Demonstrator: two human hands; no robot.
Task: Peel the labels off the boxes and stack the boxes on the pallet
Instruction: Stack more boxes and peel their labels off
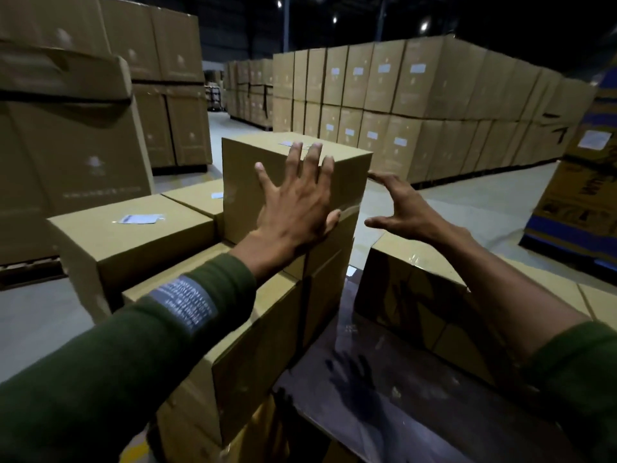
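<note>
Two hands are seen at a cardboard box topping a stack in a warehouse.
The top box (293, 182), its label (289, 143) unpeeled, is steadied by the flat, spread left hand (293, 208); the right hand (404, 208), wide and empty, hovers beside its right edge, probably ready to square it.

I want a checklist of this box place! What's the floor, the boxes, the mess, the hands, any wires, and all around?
Surface: grey floor, bare where shown.
Job's things: top box stands on a stack; a label lies on its top. Left box has a label too. The pallet is hidden.
Clutter: nothing seen.
Hands: left hand pressed flat on the top box; right hand open beside it, not touching.
Cables: nothing seen.
Surroundings: wall of boxes behind, ceiling lights.
</note>
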